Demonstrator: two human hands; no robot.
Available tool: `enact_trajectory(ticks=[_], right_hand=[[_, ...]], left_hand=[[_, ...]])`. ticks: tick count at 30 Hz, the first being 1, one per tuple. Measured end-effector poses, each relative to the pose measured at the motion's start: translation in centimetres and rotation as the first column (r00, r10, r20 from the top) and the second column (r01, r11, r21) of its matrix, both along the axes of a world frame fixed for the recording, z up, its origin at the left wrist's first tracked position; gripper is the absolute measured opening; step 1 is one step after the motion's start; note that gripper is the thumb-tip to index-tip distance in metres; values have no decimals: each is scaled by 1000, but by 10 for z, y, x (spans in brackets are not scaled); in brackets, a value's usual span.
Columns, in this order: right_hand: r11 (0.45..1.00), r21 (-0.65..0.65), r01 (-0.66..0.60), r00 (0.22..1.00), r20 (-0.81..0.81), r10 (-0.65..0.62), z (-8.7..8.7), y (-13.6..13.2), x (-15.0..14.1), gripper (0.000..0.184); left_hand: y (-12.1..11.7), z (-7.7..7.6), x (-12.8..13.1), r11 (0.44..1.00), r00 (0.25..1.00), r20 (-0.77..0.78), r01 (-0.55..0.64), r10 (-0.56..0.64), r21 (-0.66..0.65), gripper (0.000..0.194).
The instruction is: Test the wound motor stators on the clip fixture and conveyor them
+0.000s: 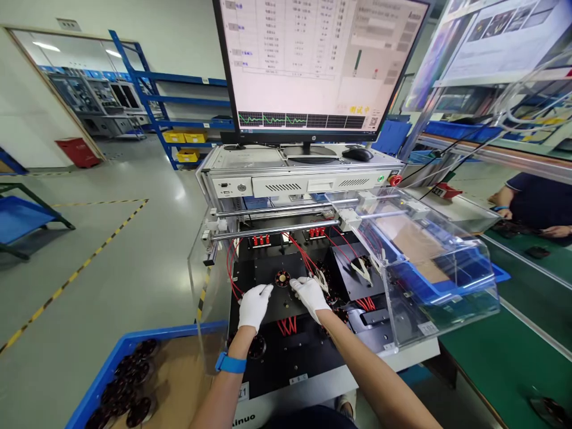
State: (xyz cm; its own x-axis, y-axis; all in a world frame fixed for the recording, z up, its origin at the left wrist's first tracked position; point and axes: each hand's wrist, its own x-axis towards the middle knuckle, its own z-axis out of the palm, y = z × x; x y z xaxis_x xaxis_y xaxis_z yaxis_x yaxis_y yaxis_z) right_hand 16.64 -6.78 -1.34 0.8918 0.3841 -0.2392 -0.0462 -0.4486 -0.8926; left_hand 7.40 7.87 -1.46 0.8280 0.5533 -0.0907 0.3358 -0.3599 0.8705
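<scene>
Both my hands wear white gloves over a black test fixture (277, 351). My left hand (254, 304) reaches toward a small round motor part (282, 278) seated on the fixture, its fingertips just left of the part and loosely curled. My right hand (311, 295) lies on the right side of the same part, fingers bent down onto the fixture near red wires (308, 256). What the fingers pinch, if anything, is hidden. A blue band (230, 363) sits on my left wrist.
A blue tray (105, 372) with several round black motor parts stands at the lower left. A clear plastic cover (429, 262) is swung open on the right. A monitor (313, 65) stands above the tester. Another person's arm (531, 205) rests at the far right by a green conveyor (504, 357).
</scene>
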Motion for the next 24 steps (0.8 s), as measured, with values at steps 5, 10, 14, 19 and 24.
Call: enact_trajectory(ticks=[5,10,14,19,24], right_hand=[[987,-163,-6,985,171,34,11,-8,-4,40],[934,-356,42,905,410,115,25,6,-12,33],[929,-339,147,884,467,31,22,0,-6,33],[894,-431,126,903,422,76,6,-23,2,32],[892,-434,126,921,384,57,-5,-31,11,33]], left_hand=[[-7,2,-1,981,993,116,-24,2,193,35],[-14,-8,7,864,973,136,95,-185,495,50],[-17,-13,10,816,978,64,128,-198,564,46],[-23,-8,7,749,978,81,93,-193,656,48],[-29,-7,13,639,926,170,92,-337,764,24]])
